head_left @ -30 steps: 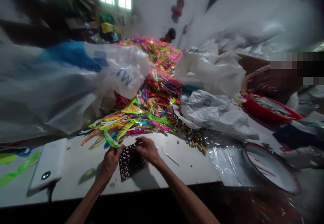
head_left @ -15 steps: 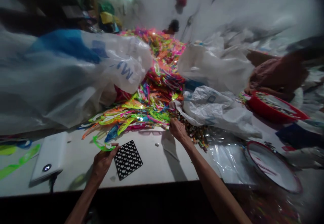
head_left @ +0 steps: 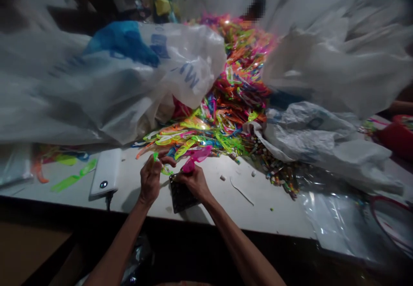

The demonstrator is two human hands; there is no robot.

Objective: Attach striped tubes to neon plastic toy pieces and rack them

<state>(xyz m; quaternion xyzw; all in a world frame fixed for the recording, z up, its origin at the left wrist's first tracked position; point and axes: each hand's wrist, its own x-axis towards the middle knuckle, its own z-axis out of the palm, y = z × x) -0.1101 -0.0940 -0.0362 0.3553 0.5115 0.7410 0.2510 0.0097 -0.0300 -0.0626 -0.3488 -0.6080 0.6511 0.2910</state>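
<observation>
My left hand (head_left: 151,177) is closed on a green plastic piece (head_left: 155,156), held just above the white table (head_left: 206,200). My right hand (head_left: 195,181) is closed on a pink plastic piece (head_left: 196,159) and rests over a black perforated grid (head_left: 181,196) lying on the table. The two hands are close together, almost touching. Right behind them spreads a big heap of bright plastic pieces (head_left: 226,105) in green, orange, pink and blue.
A white power bank (head_left: 106,177) with a cable lies left of my hands. Large translucent plastic bags (head_left: 97,88) and white sacks (head_left: 322,135) flank the heap. Small coloured bits (head_left: 277,172) are scattered at right, near a red basin (head_left: 398,137).
My right hand has come back from the heap's edge with a pink piece and now meets the left hand over the black grid. The view has shifted left and down.
</observation>
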